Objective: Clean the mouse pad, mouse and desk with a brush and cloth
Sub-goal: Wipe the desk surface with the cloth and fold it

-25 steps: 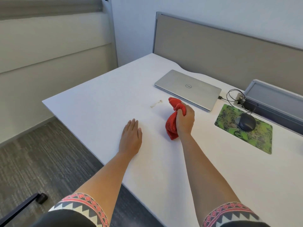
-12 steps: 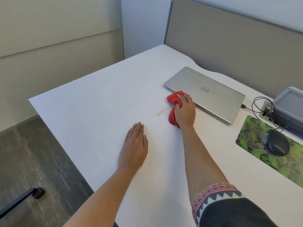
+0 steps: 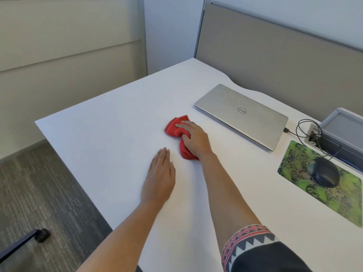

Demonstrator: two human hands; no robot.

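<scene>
Far left: grey carpet, one chair caster at lower left, off the desk

White desk: its left edge runs diagonally from the far-left corner down toward the viewer. The broad stretch of top between that edge and the hands is bare

Left hand: flat on the desk, palm down, fingers straight and together, holding nothing. Near the cloth, not touching it

Red cloth: bunched up on the desk top at mid-desk, just ahead of the left hand and a little short of the laptop's near corner

Right hand: on top of the cloth, fingers curled over the bunched fabric and gripping it against the desk

Laptop: silver, lid closed, "DELL" roundel on the lid, read upside down from here. Black cable plugged in at its right end

Mouse pad: green patterned print, letter-like shapes not legible, lying at the right edge of view. Black mouse sits on it, well apart from both hands

Grey partition along the desk's far edge
</scene>
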